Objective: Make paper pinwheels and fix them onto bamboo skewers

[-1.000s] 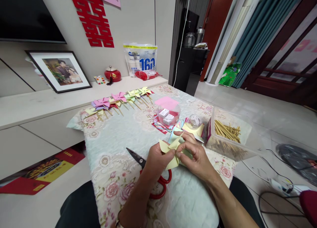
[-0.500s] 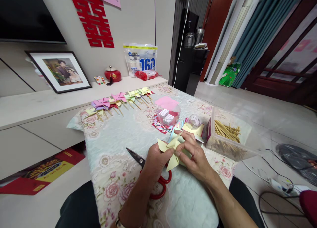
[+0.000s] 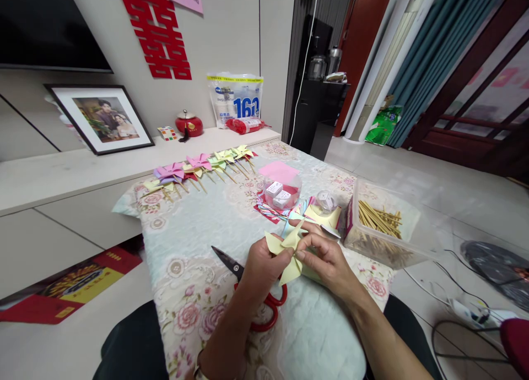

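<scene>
A pale yellow paper pinwheel [image 3: 291,270] is held up over the near part of the table, its folded blades fanning out. My left hand [image 3: 265,265] is closed on it, with the thumb pressed near the centre. My right hand [image 3: 323,259] pinches at the same centre from the other side; whether a pin sits between those fingertips is too small to tell. Red-handled scissors [image 3: 236,269] lie half under my left forearm, blades pointing away to the left. Just behind my right hand are yellow paper sheets [image 3: 330,217] and a small clear round case [image 3: 325,200].
Finished pinwheels on sticks [image 3: 199,162] lie in a row along the far edge. A clear round container [image 3: 282,191] holds small white boxes. At the right edge stands a plastic bin [image 3: 417,226] of wooden sticks [image 3: 378,217]. The floral tablecloth [image 3: 194,220] covers the table.
Both hands stay on the pinwheel with only a slight shift of the right fingers at its centre. The other things lie as before.
</scene>
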Demonstrator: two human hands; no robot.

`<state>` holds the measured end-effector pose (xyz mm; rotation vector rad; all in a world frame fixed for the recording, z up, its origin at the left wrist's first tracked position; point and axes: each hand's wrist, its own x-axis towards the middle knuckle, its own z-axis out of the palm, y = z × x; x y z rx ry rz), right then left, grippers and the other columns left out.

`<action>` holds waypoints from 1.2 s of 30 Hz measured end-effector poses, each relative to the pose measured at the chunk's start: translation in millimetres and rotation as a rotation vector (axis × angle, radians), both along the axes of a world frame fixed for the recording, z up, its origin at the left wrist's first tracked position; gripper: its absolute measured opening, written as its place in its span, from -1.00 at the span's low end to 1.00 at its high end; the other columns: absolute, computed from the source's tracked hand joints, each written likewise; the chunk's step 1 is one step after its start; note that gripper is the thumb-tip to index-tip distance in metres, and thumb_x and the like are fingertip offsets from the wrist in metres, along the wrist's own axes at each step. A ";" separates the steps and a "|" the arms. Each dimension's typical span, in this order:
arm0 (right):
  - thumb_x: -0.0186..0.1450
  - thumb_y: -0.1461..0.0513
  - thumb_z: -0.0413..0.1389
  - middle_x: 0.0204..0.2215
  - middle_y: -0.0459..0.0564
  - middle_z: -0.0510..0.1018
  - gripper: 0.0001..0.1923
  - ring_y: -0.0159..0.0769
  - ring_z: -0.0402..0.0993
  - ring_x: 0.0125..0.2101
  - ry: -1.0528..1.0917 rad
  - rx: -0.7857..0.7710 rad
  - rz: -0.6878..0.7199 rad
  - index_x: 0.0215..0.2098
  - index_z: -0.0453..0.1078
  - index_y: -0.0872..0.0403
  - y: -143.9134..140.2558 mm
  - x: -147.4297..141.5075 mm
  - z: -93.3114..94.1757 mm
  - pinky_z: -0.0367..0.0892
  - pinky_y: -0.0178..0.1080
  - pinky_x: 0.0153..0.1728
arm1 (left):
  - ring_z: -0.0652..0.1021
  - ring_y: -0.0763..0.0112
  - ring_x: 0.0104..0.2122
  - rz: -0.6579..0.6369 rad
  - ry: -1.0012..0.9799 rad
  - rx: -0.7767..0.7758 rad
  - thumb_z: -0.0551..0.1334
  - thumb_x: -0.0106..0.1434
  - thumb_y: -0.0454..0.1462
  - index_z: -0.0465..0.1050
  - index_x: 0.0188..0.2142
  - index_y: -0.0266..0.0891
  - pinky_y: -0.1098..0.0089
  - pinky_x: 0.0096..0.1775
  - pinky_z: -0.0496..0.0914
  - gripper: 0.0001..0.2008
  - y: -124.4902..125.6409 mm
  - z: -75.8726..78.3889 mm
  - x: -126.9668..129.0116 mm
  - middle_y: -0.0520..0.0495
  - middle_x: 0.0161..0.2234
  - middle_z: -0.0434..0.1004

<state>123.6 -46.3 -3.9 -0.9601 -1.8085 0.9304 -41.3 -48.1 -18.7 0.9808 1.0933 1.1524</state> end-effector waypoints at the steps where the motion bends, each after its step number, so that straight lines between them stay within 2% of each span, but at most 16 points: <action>1: 0.35 0.17 0.15 0.18 0.06 0.39 -0.85 -0.07 0.29 0.18 0.004 -0.008 0.003 -0.38 0.45 0.02 0.3 0.5 -0.3 0.17 -0.03 0.18 | 0.33 0.52 -0.62 0.002 0.007 0.000 0.35 -0.03 -0.21 0.36 -0.47 -0.24 0.49 -0.55 0.24 -0.79 -0.3 2.5 0.5 0.13 -0.63 0.34; 5: 0.35 0.17 0.16 0.13 0.07 0.41 -0.84 -0.09 0.30 0.17 0.027 -0.039 0.017 -0.39 0.45 0.02 0.9 1.9 -0.2 0.17 -0.05 0.16 | 0.33 0.52 -0.62 0.013 0.024 0.022 0.34 -0.05 -0.23 0.34 -0.50 -0.24 0.50 -0.54 0.25 -0.80 -1.9 8.0 2.0 0.15 -0.65 0.33; 11: 0.35 0.16 0.17 0.11 0.08 0.42 -0.83 -0.10 0.33 0.12 0.050 -0.065 0.014 -0.39 0.45 0.04 0.6 0.8 0.3 0.18 -0.10 0.12 | 0.36 0.52 -0.62 0.035 0.042 0.061 0.34 -0.05 -0.27 0.36 -0.51 -0.23 0.50 -0.53 0.26 -0.83 -1.9 6.9 2.0 0.16 -0.64 0.36; 16: 0.32 0.18 0.20 -0.05 0.01 0.48 -0.86 -0.19 0.43 -0.03 0.084 -0.097 -0.019 -0.39 0.46 0.04 0.4 0.5 -2.2 0.22 -0.20 0.02 | 0.36 0.51 -0.61 0.042 0.032 0.064 0.35 -0.05 -0.27 0.38 -0.51 -0.24 0.50 -0.53 0.27 -0.84 -0.3 6.7 2.0 0.14 -0.63 0.37; 24: 0.29 0.18 0.22 -0.34 -0.07 0.51 -0.86 -0.28 0.41 -0.29 0.138 -0.162 -0.013 -0.41 0.46 0.06 2.2 -0.2 -2.4 0.26 -0.28 -0.20 | 0.37 0.50 -0.60 0.038 0.028 0.047 0.36 -0.05 -0.27 0.41 -0.50 -0.25 0.50 -0.52 0.29 -0.84 0.0 3.2 2.0 0.12 -0.62 0.39; 36: 0.27 0.16 0.24 -0.42 -0.10 0.51 -0.87 -0.30 0.39 -0.35 0.140 -0.143 -0.091 -0.38 0.47 0.05 2.7 -3.6 -9.6 0.26 -0.28 -0.27 | 0.39 0.49 -0.58 0.043 -0.018 -0.011 0.37 -0.05 -0.25 0.43 -0.46 -0.28 0.49 -0.50 0.30 -0.81 -0.9 3.1 3.5 0.09 -0.59 0.43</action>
